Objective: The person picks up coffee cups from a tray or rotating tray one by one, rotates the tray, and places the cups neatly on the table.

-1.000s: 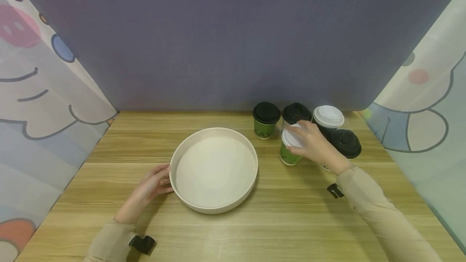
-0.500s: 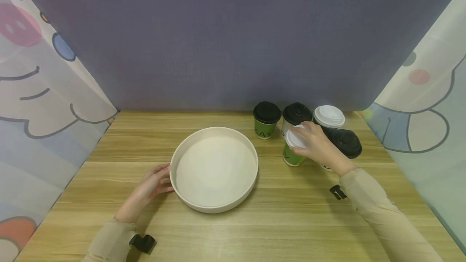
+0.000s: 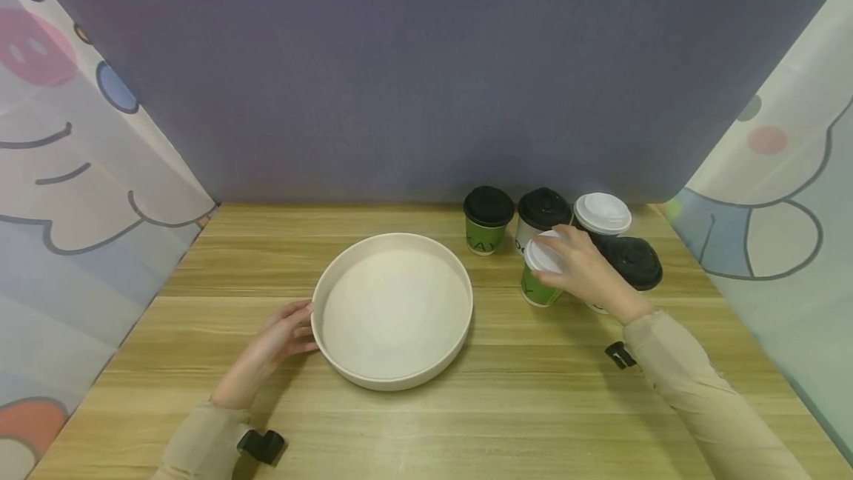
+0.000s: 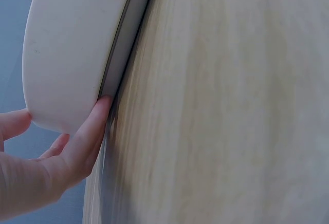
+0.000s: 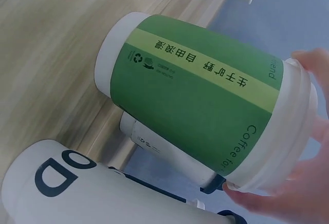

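My left hand [image 3: 283,332] grips the near-left wall of a round cream tray [image 3: 393,310]. In the left wrist view, the thumb meets the tray's upper rim and a fingertip [image 4: 104,103] touches near its base. On the right, my right hand [image 3: 583,265] holds a green paper coffee cup [image 3: 538,293] from above by its white lid [image 5: 280,131]. The right wrist view shows thumb and fingers round the lid's edge, with printed text along the green sleeve. Nothing lies in the tray.
Behind the held cup stand a green cup with a black lid [image 3: 486,235], a white cup with a black lid [image 3: 543,207] and a white-lidded cup [image 3: 603,213]. Another black-lidded cup [image 3: 633,261] is partly behind the right hand. A grey panel [image 3: 426,80] borders the wooden table's back.
The right hand and the green cup have shifted slightly right and toward me, closer to the other cups. The left hand and tray stay put.
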The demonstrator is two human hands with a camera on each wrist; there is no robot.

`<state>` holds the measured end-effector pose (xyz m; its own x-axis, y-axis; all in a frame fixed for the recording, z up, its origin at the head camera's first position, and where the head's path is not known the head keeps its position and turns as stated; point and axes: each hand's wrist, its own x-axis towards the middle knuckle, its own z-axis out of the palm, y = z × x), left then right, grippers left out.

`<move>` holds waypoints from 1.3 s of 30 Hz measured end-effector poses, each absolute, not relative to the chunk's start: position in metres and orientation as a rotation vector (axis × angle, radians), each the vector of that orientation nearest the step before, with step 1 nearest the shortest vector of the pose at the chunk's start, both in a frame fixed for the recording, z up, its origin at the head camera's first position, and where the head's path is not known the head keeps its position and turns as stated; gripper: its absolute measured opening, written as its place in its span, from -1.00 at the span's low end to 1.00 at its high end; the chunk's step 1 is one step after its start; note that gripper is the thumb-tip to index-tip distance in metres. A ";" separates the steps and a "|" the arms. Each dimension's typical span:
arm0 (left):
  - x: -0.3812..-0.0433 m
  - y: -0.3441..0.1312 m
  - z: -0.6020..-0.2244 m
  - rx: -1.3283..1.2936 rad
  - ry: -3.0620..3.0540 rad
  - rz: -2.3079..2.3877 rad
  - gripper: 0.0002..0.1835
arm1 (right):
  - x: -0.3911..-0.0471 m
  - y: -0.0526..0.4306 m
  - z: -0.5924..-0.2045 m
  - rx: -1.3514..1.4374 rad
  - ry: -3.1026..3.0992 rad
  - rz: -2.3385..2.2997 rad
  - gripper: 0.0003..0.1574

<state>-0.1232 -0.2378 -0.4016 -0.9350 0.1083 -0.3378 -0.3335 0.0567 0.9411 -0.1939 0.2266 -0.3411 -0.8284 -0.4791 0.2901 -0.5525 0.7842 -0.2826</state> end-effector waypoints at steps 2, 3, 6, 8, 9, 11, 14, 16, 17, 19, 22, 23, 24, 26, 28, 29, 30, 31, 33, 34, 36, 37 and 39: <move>-0.123 -0.237 -0.401 -0.235 2.017 1.954 -0.38 | -0.194 0.226 -0.342 0.805 -2.776 0.530 -0.30; -0.123 -0.237 -0.402 -0.240 2.015 1.958 -0.38 | -0.194 0.226 -0.342 0.803 -2.776 0.527 -0.30; -0.124 -0.237 -0.402 -0.248 2.017 1.960 -0.38 | -0.194 0.226 -0.343 0.803 -2.769 0.522 -0.31; -0.124 -0.238 -0.402 -0.251 2.019 1.961 -0.38 | -0.194 0.226 -0.343 0.803 -2.763 0.520 -0.32; -0.124 -0.238 -0.402 -0.253 2.021 1.961 -0.38 | -0.194 0.226 -0.343 0.804 -2.759 0.518 -0.33; -0.124 -0.238 -0.402 -0.252 2.023 1.961 -0.38 | -0.193 0.226 -0.344 0.806 -2.751 0.514 -0.33; -0.124 -0.237 -0.402 -0.254 2.022 1.963 -0.39 | -0.193 0.226 -0.344 0.813 -2.735 0.500 -0.32; -0.124 -0.237 -0.402 -0.251 2.026 1.959 -0.39 | -0.193 0.227 -0.344 0.816 -2.729 0.494 -0.32; -0.124 -0.237 -0.402 -0.249 2.027 1.958 -0.39 | -0.192 0.227 -0.344 0.818 -2.726 0.489 -0.32; -0.124 -0.238 -0.402 -0.244 2.031 1.955 -0.39 | -0.192 0.227 -0.344 0.818 -2.723 0.483 -0.32; -0.124 -0.237 -0.401 -0.235 2.034 1.951 -0.39 | -0.191 0.227 -0.344 0.816 -2.723 0.473 -0.32; -0.124 -0.238 -0.401 -0.233 2.034 1.950 -0.39 | -0.191 0.227 -0.344 0.814 -2.726 0.470 -0.32; -0.124 -0.238 -0.401 -0.231 2.036 1.948 -0.39 | -0.191 0.226 -0.344 0.812 -2.730 0.468 -0.32; -0.124 -0.238 -0.401 -0.233 2.035 1.949 -0.39 | -0.190 0.226 -0.343 0.807 -2.737 0.461 -0.33; -0.124 -0.238 -0.400 -0.228 2.041 1.943 -0.39 | -0.190 0.226 -0.343 0.802 -2.742 0.451 -0.34; -0.124 -0.239 -0.400 -0.230 2.041 1.942 -0.39 | -0.190 0.226 -0.342 0.800 -2.743 0.445 -0.35; -0.124 -0.239 -0.400 -0.232 2.043 1.942 -0.39 | -0.190 0.225 -0.342 0.799 -2.741 0.439 -0.36; -0.124 -0.239 -0.400 -0.230 2.045 1.944 -0.39 | -0.190 0.225 -0.341 0.801 -2.733 0.431 -0.37; -0.124 -0.240 -0.400 -0.224 2.052 1.940 -0.40 | -0.190 0.224 -0.340 0.809 -2.710 0.414 -0.39; -0.124 -0.240 -0.399 -0.224 2.057 1.940 -0.40 | -0.191 0.223 -0.339 0.813 -2.696 0.407 -0.39; -0.129 -0.245 -0.407 -0.218 2.064 1.944 -0.31 | -0.191 0.220 -0.337 0.824 -2.662 0.404 -0.42; -0.130 -0.247 -0.408 -0.203 2.086 1.921 -0.28 | -0.191 0.217 -0.336 0.832 -2.649 0.401 -0.43; -0.132 -0.248 -0.407 -0.168 2.152 1.863 -0.28 | -0.190 0.212 -0.333 0.838 -2.635 0.401 -0.43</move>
